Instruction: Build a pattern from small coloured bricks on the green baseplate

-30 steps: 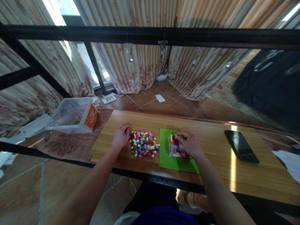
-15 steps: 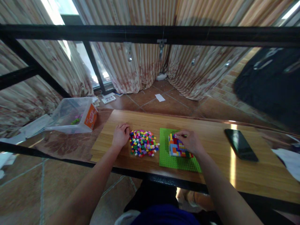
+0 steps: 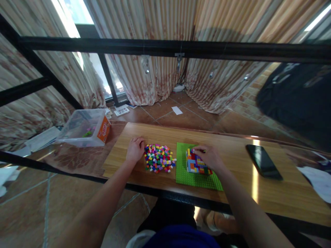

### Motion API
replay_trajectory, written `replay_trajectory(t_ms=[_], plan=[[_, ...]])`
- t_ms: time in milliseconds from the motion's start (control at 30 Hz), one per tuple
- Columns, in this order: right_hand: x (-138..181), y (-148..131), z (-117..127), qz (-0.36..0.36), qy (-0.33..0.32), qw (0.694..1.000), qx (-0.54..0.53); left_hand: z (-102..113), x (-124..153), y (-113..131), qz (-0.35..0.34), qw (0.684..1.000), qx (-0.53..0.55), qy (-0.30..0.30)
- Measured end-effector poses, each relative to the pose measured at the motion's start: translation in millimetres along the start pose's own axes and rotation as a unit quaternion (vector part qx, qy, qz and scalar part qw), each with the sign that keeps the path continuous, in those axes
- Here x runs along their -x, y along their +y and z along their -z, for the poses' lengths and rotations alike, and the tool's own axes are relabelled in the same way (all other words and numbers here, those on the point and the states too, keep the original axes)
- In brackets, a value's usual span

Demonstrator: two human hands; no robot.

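A low block built of many-coloured toy bricks (image 3: pixel 198 164) stands on a green baseplate (image 3: pixel 182 177). My right hand (image 3: pixel 210 157) reaches over it from the right, fingertips pinched together at its far edge; whatever is between them is too small to make out. Left of the baseplate lies a loose heap of small coloured bricks (image 3: pixel 159 159). At the heap's left edge my left hand (image 3: pixel 134 149) rests on the table with its fingers curled together. Its fingertips touch or nearly touch the nearest bricks, and anything inside them is hidden.
The wooden table (image 3: pixel 232 182) carries a black phone (image 3: pixel 263 162) at the right. A clear plastic box (image 3: pixel 82 129) with an orange label stands past its left end. A black metal bar (image 3: pixel 160 48) crosses in front of curtains (image 3: pixel 165 75). Paper (image 3: pixel 315 181) lies at far right.
The camera view has tilted slightly, shifting the whole scene a little. Both hands keep nearly the same places, the right one at the block's far edge and the left beside the heap.
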State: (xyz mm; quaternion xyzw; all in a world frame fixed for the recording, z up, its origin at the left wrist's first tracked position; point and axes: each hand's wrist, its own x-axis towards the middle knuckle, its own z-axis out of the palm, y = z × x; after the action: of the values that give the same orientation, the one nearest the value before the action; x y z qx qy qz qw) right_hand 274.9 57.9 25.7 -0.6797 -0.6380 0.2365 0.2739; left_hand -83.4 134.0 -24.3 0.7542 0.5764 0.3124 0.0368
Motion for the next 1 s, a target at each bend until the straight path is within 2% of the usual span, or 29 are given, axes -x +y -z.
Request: replay_trajectory(t_ms=[100, 200, 267, 333, 400, 500, 733, 1000], plan=[[8, -3, -2, 0.022, 0.058, 0.997, 0.047, 1, 0, 1, -0.003, 1.0, 0.004, -0.001], [19, -20, -6, 0.08, 0.096, 0.987, 0.1, 1, 0, 2, -0.002, 1.0, 0.006, -0.001], [26, -38, -13, 0.127, 0.058, 0.982, 0.126, 1, 0, 2, -0.004, 1.0, 0.004, 0.001], [31, -58, -22, 0.158, -0.013, 0.973, 0.167, 1, 1, 1, -0.006, 1.0, 0.003, 0.001], [34, -75, -34, 0.159, -0.069, 0.958, 0.227, 1, 0, 1, -0.005, 1.0, 0.002, -0.001], [35, -88, -48, 0.148, -0.115, 0.937, 0.295, 1, 0, 1, -0.002, 1.0, 0.001, -0.005], [27, -86, -59, 0.13, -0.136, 0.929, 0.319, 1, 0, 2, -0.001, 1.0, 0.003, -0.006], [29, -83, -63, 0.129, -0.111, 0.932, 0.319, 1, 1, 2, 0.003, 1.0, 0.005, -0.002]])
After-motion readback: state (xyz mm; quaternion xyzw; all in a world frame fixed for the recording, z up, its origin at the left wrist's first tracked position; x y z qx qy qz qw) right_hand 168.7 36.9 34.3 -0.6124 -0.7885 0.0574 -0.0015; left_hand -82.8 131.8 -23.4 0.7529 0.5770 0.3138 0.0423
